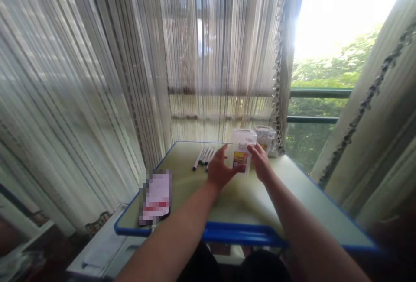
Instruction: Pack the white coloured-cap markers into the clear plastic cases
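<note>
A clear plastic box [241,140] with a red and yellow label stands near the far edge of the pale green table [247,199]. My left hand [221,168] presses its spread fingers against the box's left side, and my right hand [259,161] grips its upper right side. A second clear box [264,138] with a yellow label stands just behind, apart from both hands. Left of my left hand lie several white-bodied marker pens [202,159]. A phone or card [155,197], blurred out, lies at the table's left edge.
The table has a blue rim [240,233] along its near edge. Sheer striped curtains [221,48] hang behind and beside it, with a green balcony railing [320,93] and trees beyond. A white plastic object [104,247] sits below the table's left corner.
</note>
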`<state>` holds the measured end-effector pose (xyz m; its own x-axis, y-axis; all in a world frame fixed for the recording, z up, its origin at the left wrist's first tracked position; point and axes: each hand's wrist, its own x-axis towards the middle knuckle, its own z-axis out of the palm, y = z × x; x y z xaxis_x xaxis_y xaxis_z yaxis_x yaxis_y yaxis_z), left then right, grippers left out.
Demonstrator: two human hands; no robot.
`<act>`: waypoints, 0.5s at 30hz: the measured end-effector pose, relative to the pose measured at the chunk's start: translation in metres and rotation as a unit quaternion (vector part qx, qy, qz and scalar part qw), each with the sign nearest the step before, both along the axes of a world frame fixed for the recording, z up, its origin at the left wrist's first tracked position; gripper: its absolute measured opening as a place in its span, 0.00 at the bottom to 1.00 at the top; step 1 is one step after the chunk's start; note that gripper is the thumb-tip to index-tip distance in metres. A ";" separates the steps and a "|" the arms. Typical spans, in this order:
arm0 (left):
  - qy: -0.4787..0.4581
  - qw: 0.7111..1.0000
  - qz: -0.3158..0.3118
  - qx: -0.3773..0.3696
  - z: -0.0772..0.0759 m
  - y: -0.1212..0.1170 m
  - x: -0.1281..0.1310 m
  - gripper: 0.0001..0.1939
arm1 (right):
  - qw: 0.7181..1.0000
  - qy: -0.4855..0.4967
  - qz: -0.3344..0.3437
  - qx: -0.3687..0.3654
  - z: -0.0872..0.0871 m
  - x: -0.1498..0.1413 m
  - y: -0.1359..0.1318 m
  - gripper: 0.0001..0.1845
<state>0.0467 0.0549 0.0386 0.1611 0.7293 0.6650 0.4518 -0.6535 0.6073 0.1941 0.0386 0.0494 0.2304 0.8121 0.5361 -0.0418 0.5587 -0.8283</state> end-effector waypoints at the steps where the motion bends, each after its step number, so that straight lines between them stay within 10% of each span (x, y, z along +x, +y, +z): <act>1: -0.050 0.998 -0.025 0.016 0.000 0.003 -0.005 0.43 | 0.999 0.021 0.010 -0.025 -0.003 0.005 0.002 0.24; 9: -0.185 0.943 -0.213 -0.175 0.017 0.011 -0.015 0.32 | 0.976 -0.009 0.129 -0.176 -0.015 0.011 -0.002 0.22; 15: -0.339 0.879 -0.178 -0.285 0.014 0.024 -0.011 0.29 | 0.968 -0.022 0.168 -0.183 -0.008 0.008 -0.009 0.22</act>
